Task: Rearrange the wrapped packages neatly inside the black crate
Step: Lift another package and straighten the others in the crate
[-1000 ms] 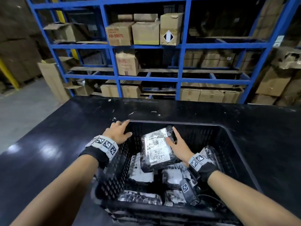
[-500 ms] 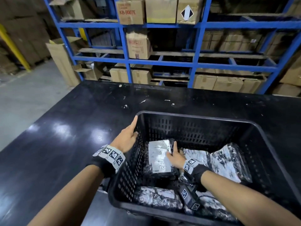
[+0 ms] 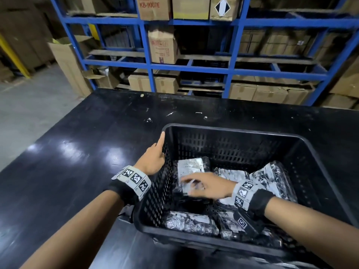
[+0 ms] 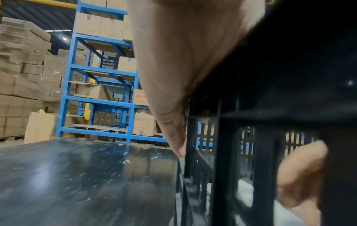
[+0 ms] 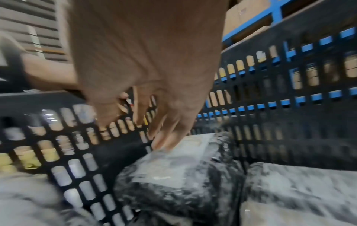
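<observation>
A black slotted crate [image 3: 233, 131] stands on the black table and holds several packages wrapped in clear film. One package with a white label [image 3: 191, 167] lies flat near the crate's left wall. My right hand [image 3: 206, 186] reaches across it, blurred, with fingers spread. In the right wrist view its fingertips [image 5: 164, 142] touch the far edge of that package [image 5: 173, 171]. My left hand [image 3: 155, 158] holds the crate's left rim, fingers [image 4: 173, 130] down the outside of the wall [image 4: 228, 137] and thumb inside. More packages lie at the right [image 3: 272, 177] and front [image 3: 190, 222].
The black table [image 3: 87, 152] stretches left of and behind the crate, with small white scraps [image 3: 170, 113] on it. Blue racking [image 3: 231, 74] with cardboard boxes stands behind the table. An open carton [image 3: 68, 61] stands on the floor at back left.
The labelled package, held upright a second ago, now lies flat by the crate's left wall. My right hand has swung left across it. My left hand stays on the rim.
</observation>
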